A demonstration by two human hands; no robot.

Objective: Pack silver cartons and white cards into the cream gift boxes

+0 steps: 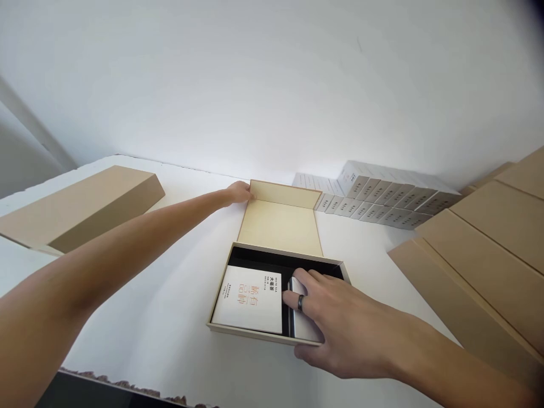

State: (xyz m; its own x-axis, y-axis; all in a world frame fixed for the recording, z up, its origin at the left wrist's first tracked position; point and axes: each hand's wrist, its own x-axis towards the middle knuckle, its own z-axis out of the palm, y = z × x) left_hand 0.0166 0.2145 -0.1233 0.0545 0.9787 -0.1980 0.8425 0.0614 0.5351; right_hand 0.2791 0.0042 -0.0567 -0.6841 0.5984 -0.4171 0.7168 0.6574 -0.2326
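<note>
A gift box (255,329) with a black lining lies in front of me, its cream-coloured lid (280,224) folded back flat on the table. My left hand (239,193) pinches the far left corner of that lid. Inside the left half sits a white tea box (250,300) with orange and black lettering, face up. A second white tea box (304,328) is in the right half, mostly covered by my right hand (331,317). The fingers of that hand curl over it from above, and the thumb is at the front rim. A dark ring is on one finger.
Two stacked rows of small white boxes (378,195) stand against the wall at the back right. Large brown boxes (488,249) are piled at the right edge. Another brown box (89,198) lies at the left. The table's near edge is ragged at the bottom left.
</note>
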